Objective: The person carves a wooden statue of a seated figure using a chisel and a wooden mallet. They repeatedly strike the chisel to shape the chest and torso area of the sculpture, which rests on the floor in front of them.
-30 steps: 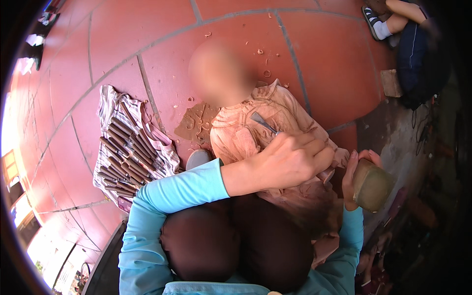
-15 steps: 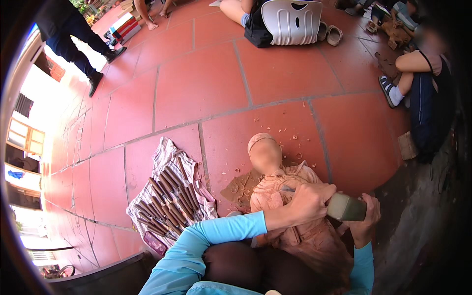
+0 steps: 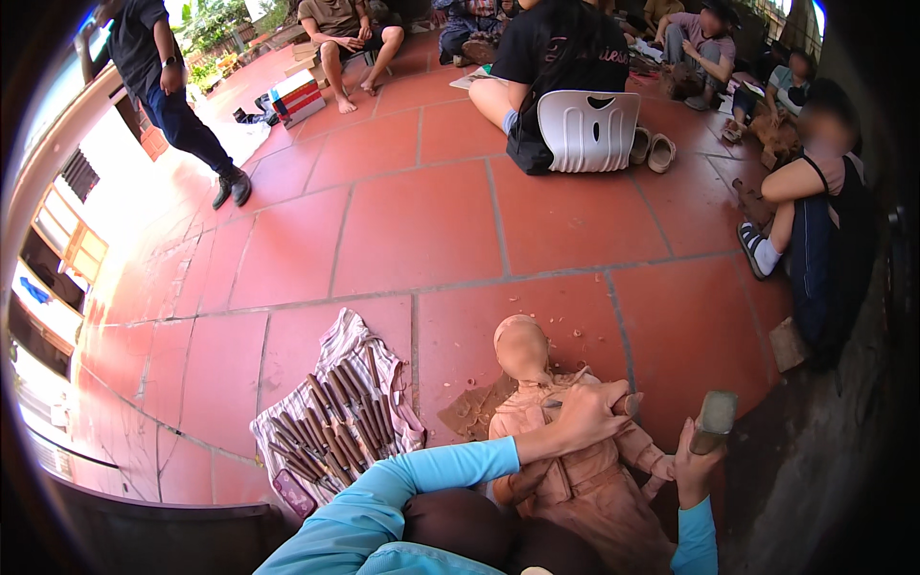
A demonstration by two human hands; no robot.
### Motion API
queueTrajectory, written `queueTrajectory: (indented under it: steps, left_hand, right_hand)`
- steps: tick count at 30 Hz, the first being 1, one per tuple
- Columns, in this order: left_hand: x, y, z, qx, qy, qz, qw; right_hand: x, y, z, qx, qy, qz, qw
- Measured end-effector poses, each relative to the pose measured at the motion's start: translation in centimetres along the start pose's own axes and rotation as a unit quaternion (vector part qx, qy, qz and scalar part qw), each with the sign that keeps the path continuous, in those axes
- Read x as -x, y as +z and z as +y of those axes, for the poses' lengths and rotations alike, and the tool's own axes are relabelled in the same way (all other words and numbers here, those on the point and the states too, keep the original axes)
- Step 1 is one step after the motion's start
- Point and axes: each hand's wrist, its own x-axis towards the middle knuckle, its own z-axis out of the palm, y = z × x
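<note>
A carved wooden figure (image 3: pixel 589 503) in a belted coat lies tilted in front of my legs, its head pointing away from me. My left hand (image 3: pixel 586 419) is closed around a chisel (image 3: pixel 628 403), whose blade tip shows at the figure's upper chest. The handle's end sticks out on the right side of the fist. To the right, my right hand (image 3: pixel 694 468) grips a mallet with a worn green block head (image 3: pixel 715 418). The mallet head is apart from the chisel. My fingers hide most of its handle.
Several wood-handled carving tools (image 3: pixel 335 422) lie on a striped cloth (image 3: pixel 353 335) at left, beside a patterned phone (image 3: pixel 293 493). Wood shavings (image 3: pixel 476 407) lie near the figure. A person (image 3: pixel 824 211) sits at right; others sit beyond a white chair back (image 3: pixel 589 132). Someone stands far left.
The mallet has moved away from the chisel's handle end and is tilted upright. My left hand stays at the figure's chest. The view has tipped up, showing more people.
</note>
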Motion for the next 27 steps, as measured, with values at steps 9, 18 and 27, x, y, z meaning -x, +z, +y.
queueTrajectory:
  steps: [9, 18, 27]
  left_hand:
    - [0.1, -0.1, 0.0, -0.017, -0.001, -0.005, 1.0]
    - [0.0, -1.4, 0.2, -0.02, -0.01, -0.073, 0.997]
    - [2.6, -1.1, -1.1, -0.054, 0.144, -0.106, 0.982]
  right_hand:
    - [-0.4, 0.6, -0.3, -0.044, 0.04, 0.014, 0.998]
    - [-1.1, 0.6, -0.1, 0.041, -0.064, -0.043, 0.996]
    - [0.6, 0.2, 0.3, 0.012, 0.078, -0.051, 0.996]
